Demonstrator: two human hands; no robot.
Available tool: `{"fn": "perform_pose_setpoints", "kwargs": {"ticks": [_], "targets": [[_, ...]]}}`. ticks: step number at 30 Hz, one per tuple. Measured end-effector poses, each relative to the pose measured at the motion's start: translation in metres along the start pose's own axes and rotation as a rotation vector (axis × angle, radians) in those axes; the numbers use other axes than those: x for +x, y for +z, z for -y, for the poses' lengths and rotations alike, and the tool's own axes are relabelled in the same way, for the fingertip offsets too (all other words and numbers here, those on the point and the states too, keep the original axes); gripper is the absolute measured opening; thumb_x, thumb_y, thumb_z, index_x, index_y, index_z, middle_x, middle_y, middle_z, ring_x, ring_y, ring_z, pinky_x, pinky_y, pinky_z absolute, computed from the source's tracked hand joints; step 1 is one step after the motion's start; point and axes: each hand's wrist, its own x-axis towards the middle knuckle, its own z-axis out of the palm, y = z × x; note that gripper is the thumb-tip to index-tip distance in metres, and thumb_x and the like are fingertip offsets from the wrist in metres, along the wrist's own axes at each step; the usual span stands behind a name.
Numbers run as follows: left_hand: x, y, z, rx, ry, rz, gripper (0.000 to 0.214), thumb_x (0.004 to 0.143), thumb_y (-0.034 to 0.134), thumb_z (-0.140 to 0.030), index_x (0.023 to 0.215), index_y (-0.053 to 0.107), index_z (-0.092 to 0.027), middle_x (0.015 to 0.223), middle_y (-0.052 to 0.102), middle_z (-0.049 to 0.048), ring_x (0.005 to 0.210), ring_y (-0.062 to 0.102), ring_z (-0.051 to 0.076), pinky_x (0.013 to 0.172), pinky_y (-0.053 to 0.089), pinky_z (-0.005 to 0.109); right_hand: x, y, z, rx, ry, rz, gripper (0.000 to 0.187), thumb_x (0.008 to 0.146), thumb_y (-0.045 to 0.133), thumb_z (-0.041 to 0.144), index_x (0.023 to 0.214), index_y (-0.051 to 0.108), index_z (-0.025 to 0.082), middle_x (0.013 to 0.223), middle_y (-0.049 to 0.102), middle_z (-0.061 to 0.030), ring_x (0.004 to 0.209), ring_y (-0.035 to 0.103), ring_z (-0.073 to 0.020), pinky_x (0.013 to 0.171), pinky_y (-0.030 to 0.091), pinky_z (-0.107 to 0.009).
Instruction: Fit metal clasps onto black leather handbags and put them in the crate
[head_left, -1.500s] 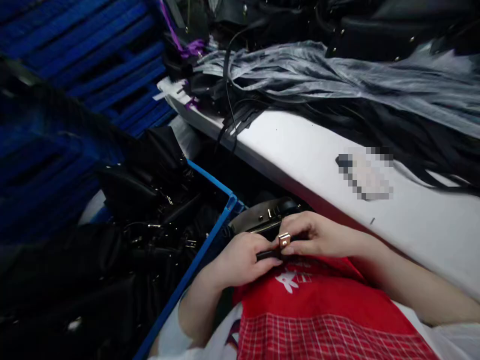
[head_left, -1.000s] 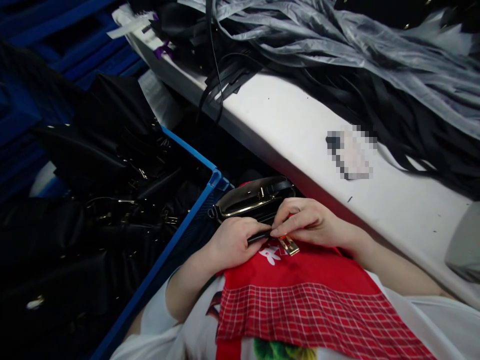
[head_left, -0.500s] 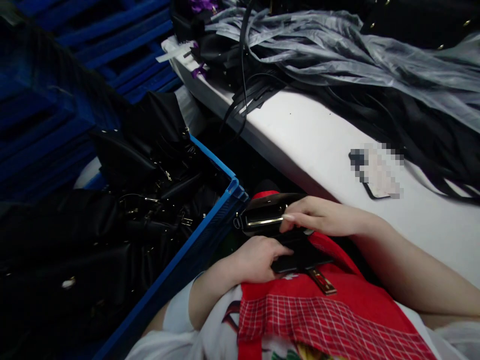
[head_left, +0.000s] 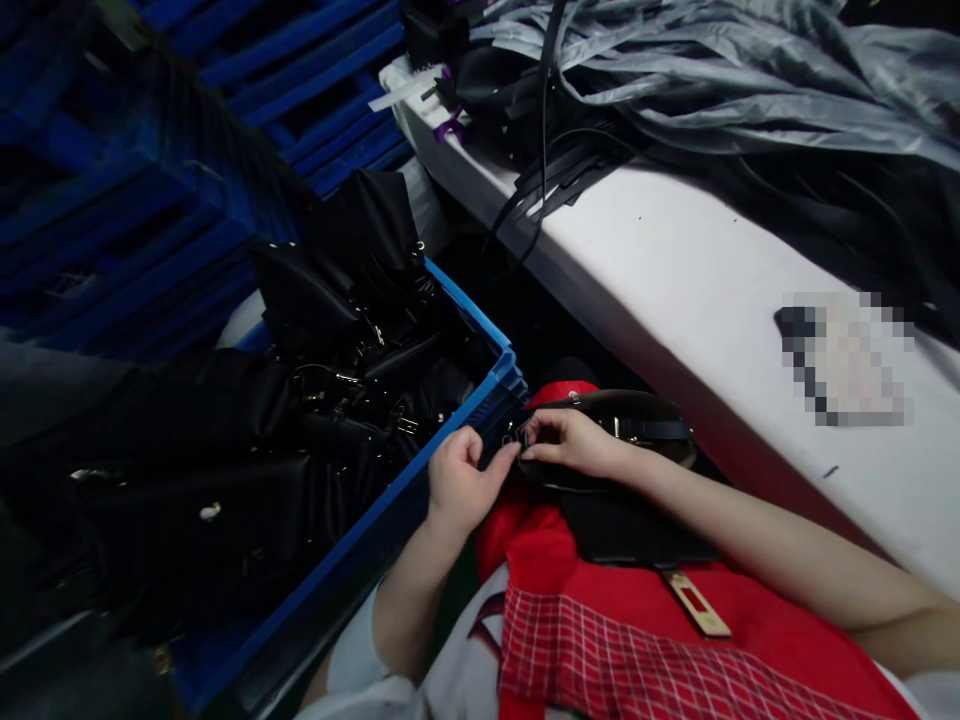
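A black handbag (head_left: 637, 530) with gold fittings rests on my lap, its flap folded down toward me. On the flap's end is a gold clasp plate (head_left: 697, 603). My right hand (head_left: 566, 440) pinches a small part at the handbag's left end, beside a metal ring. Close to it, my left hand (head_left: 465, 475) has curled fingers and its thumb stretched toward the right fingertips. Whatever the left fingers may hold is too small or hidden to make out.
At my left stands a blue crate (head_left: 390, 480) filled with black bags (head_left: 202, 440). Blue pallets (head_left: 300, 80) are stacked behind it. On the white table (head_left: 675, 240) at right lie a blurred-out phone (head_left: 840, 360), black straps (head_left: 577, 160) and clear plastic wrapping (head_left: 720, 80).
Both hands have moved from the handbag's zip and flap to its left end. The handbag has turned and shifted right. The whole view has swung a little left.
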Motion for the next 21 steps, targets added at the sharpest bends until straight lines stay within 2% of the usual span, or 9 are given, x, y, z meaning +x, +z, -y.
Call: {"fn": "perform_pose_setpoints", "kwargs": {"ticks": [2, 3, 5, 9, 12, 15, 19, 21], "targets": [[-0.002, 0.007, 0.001, 0.131, -0.022, 0.151, 0.055, 0.065, 0.075, -0.058, 0.062, 0.033, -0.022, 0.058, 0.04, -0.0051, 0.055, 0.038, 0.012, 0.052, 0.027, 0.026, -0.003, 0.001, -0.003, -0.005, -0.009, 0.023, 0.014, 0.081, 0.071, 0.028, 0.083, 0.067, 0.015, 0.078, 0.066, -0.0017, 0.071, 0.06, -0.015, 0.068, 0.048, -0.026], [-0.002, 0.01, 0.001, 0.17, -0.032, 0.216, 0.056, 0.063, 0.075, -0.061, 0.064, 0.035, -0.022, 0.059, 0.043, -0.0045, 0.056, 0.04, 0.013, 0.052, 0.027, 0.026, -0.005, 0.0, -0.003, -0.018, -0.018, 0.036, 0.013, 0.081, 0.071, 0.028, 0.083, 0.067, 0.015, 0.078, 0.065, -0.0023, 0.073, 0.06, -0.0153, 0.069, 0.047, -0.026], [-0.001, 0.011, 0.001, 0.211, -0.052, 0.331, 0.052, 0.067, 0.072, -0.06, 0.065, 0.037, -0.022, 0.06, 0.047, -0.004, 0.055, 0.043, 0.013, 0.051, 0.027, 0.026, -0.012, -0.004, -0.002, -0.05, -0.054, 0.061, 0.014, 0.084, 0.069, 0.03, 0.084, 0.069, 0.016, 0.082, 0.063, -0.0039, 0.076, 0.059, -0.0159, 0.071, 0.046, -0.027], [0.003, 0.005, 0.006, 0.3, -0.1, 0.501, 0.034, 0.08, 0.061, -0.045, 0.063, 0.046, -0.02, 0.058, 0.052, -0.0023, 0.052, 0.047, 0.013, 0.049, 0.025, 0.027, -0.026, -0.014, 0.004, -0.144, -0.138, 0.093, 0.026, 0.095, 0.057, 0.035, 0.08, 0.066, 0.015, 0.081, 0.056, -0.0035, 0.074, 0.053, -0.0145, 0.069, 0.043, -0.026], [0.005, 0.001, 0.006, 0.384, -0.093, 0.493, 0.027, 0.086, 0.053, -0.04, 0.069, 0.057, -0.019, 0.067, 0.063, 0.0024, 0.061, 0.058, 0.017, 0.052, 0.031, 0.028, -0.029, -0.017, 0.008, -0.248, -0.149, 0.089, 0.031, 0.099, 0.049, 0.033, 0.076, 0.061, 0.015, 0.079, 0.052, -0.003, 0.073, 0.05, -0.0141, 0.069, 0.042, -0.026], [0.007, 0.002, -0.001, 0.472, -0.076, 0.456, 0.028, 0.089, 0.048, -0.038, 0.076, 0.062, -0.018, 0.076, 0.069, 0.0069, 0.071, 0.065, 0.023, 0.059, 0.038, 0.03, -0.026, -0.016, 0.014, -0.421, -0.126, 0.102, 0.028, 0.097, 0.049, 0.029, 0.076, 0.06, 0.015, 0.08, 0.053, -0.0033, 0.075, 0.052, -0.0142, 0.07, 0.043, -0.025], [0.007, 0.005, -0.007, 0.533, -0.062, 0.455, 0.03, 0.091, 0.044, -0.037, 0.083, 0.064, -0.016, 0.081, 0.071, 0.0102, 0.075, 0.068, 0.027, 0.063, 0.043, 0.033, -0.018, -0.01, 0.029, -0.81, 0.03, 0.188, 0.024, 0.094, 0.049, 0.027, 0.078, 0.064, 0.016, 0.086, 0.06, -0.0055, 0.078, 0.058, -0.0158, 0.071, 0.044, -0.026], [0.005, 0.007, -0.008, 0.54, -0.065, 0.458, 0.03, 0.091, 0.044, -0.037, 0.084, 0.064, -0.016, 0.081, 0.071, 0.0108, 0.075, 0.068, 0.028, 0.064, 0.045, 0.033, -0.014, -0.004, 0.037, -0.913, 0.093, 0.218, 0.024, 0.091, 0.05, 0.028, 0.081, 0.067, 0.015, 0.088, 0.063, -0.0087, 0.081, 0.061, -0.0196, 0.071, 0.045, -0.028]]}}
